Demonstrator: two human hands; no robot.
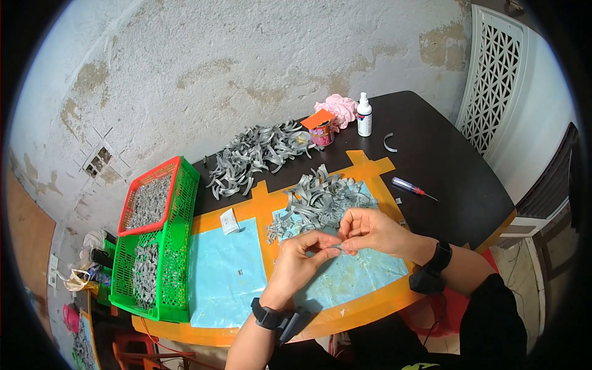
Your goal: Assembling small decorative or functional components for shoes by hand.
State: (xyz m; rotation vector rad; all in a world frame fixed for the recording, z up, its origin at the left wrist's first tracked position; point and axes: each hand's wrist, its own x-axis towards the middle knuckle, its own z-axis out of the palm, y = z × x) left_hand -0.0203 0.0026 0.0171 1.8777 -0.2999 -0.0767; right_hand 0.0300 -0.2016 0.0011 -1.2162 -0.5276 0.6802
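My left hand (302,256) and my right hand (373,233) meet over the blue sheet (354,277) at the table's front. Both are closed in a pinch, thumbs and fingertips nearly touching, on a small grey curved strip (335,247) that is mostly hidden by the fingers. Just beyond the hands lies a heap of grey curved strips (320,200), with small grey pieces (277,228) at its left side. A larger pile of similar grey curved strips (253,154) spreads farther back on the dark table (444,160).
At left, a green basket (179,259) and a red-rimmed basket (177,179) hold many small grey pieces. Orange tape (262,228) borders the sheets. A white packet (229,222), screwdriver (413,187), white bottle (364,117), red can (322,134) and pink cloth (339,108) lie around.
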